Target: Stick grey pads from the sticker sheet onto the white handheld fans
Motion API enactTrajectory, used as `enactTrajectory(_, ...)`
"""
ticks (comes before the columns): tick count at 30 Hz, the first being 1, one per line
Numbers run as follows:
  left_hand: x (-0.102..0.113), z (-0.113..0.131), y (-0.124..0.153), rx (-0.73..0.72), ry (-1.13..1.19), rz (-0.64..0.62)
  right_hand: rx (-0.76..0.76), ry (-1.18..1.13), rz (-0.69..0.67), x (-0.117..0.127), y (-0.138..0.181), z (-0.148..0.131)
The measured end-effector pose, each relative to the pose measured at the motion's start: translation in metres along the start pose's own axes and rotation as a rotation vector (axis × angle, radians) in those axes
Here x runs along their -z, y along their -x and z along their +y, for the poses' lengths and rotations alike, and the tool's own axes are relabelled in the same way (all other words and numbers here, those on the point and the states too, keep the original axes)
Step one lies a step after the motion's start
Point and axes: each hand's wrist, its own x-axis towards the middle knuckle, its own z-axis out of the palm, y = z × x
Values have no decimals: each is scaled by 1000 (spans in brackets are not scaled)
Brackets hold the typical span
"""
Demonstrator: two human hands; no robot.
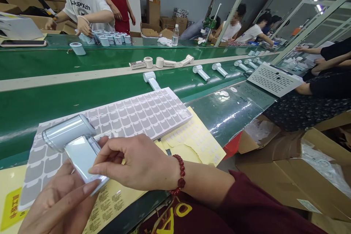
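At the lower left, a pale blue handheld fan [70,131], with a round head and a flat glossy handle, is tilted over the sheets. My left hand [61,197] is closed round the handle from below, its thumb along the lower end. My right hand [137,162], wearing a red bead bracelet, has its thumb and forefinger pinched together against the handle's face. Whatever is between those fingertips is hidden. Beneath the fan lies a stack of white sheets with rows of grey stickers [131,117]. Yellow label sheets [192,135] stick out under it.
A green conveyor belt [109,97] carries several similar fans [201,73]. White fans [164,62] lie on the pale divider strip. Across the line, a co-worker's hand [84,26] is among small blue cylindrical parts [104,40]. Open cardboard boxes [287,168] stand at my right.
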Motion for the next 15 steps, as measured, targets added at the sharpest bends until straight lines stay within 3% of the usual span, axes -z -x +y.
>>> enactTrajectory(7, 8, -3, 6, -1, -25, -34, 81, 130, 53, -4, 2, 3)
enactTrajectory(12, 13, -8, 12, 8, -128, -67, 195, 151, 261, 2, -3, -2)
enactTrajectory(15, 12, -10, 15, 35, -133, -46, 288, 52, 294, 11, -5, -5)
